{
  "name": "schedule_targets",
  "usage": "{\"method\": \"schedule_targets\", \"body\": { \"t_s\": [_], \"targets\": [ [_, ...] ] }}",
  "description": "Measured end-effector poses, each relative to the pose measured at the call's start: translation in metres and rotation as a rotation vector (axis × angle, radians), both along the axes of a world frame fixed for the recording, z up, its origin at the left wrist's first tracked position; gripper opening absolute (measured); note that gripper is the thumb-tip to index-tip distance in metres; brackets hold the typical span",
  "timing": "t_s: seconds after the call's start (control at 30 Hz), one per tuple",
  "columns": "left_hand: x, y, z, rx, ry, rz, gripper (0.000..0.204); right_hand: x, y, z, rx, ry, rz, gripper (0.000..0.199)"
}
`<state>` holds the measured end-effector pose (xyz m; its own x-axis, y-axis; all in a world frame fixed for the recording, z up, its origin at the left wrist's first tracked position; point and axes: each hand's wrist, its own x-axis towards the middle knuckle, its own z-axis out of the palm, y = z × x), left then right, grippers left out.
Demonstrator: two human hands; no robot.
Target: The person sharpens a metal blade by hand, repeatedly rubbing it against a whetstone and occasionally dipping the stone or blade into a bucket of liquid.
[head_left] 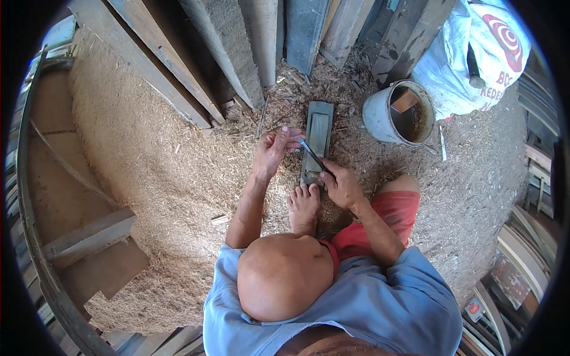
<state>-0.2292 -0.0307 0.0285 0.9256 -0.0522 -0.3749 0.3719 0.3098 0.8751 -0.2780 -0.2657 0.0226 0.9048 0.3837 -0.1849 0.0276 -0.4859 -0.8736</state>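
Observation:
In my right hand (343, 185) is a narrow, dark chisel-like blade (317, 159), its bright end angled up and to the left. My left hand (274, 148) is beside that bright end, fingers stretched toward it and thumb raised; whether a fingertip touches the metal is hard to tell. Under the blade lies a long grey-green sharpening stone (320, 132) on a board-like base, pointing away from me. My bare foot (304, 206) rests against the near end of this base.
A white bucket (380, 118) holding dark liquid and a brown block (405, 101) stands to the right of the stone. Behind it is a white sack (442, 71). Upright planks (228, 47) lean along the far side. Wood shavings cover the ground (172, 196). A curved wooden piece (35, 237) stands at left.

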Motion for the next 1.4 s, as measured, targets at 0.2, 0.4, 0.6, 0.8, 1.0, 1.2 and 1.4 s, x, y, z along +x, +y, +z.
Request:
{"method": "schedule_targets", "body": {
  "t_s": [0.2,0.4,0.6,0.8,1.0,1.2,1.4],
  "targets": [
    [0.001,0.004,-0.010,0.022,-0.044,0.005,0.038,0.005,0.004,0.009,0.002,0.113,-0.012,0.042],
    [0.013,0.009,-0.017,0.231,-0.139,0.055,0.038,0.017,-0.004,-0.026,-0.227,0.007,-0.032,0.059],
    [0.026,-0.027,-0.027,1.220,-0.584,-0.189,0.046,0.051,-0.003,-0.041,-0.357,-0.003,-0.039,0.077],
    [0.036,-0.062,-0.066,1.212,-0.953,-0.434,0.059,0.058,0.008,-0.047,-0.472,0.041,-0.002,0.083],
    [0.031,-0.054,-0.080,1.106,-0.966,-0.470,0.056,0.052,0.008,-0.028,-0.559,0.113,0.051,0.085],
    [0.013,-0.050,-0.083,1.087,-0.934,-0.461,0.056,0.036,0.019,-0.011,-0.704,0.151,0.074,0.084],
    [0.003,-0.056,-0.079,1.113,-0.935,-0.481,0.053,0.025,0.009,-0.010,-0.657,0.196,0.074,0.086]
  ]
}}
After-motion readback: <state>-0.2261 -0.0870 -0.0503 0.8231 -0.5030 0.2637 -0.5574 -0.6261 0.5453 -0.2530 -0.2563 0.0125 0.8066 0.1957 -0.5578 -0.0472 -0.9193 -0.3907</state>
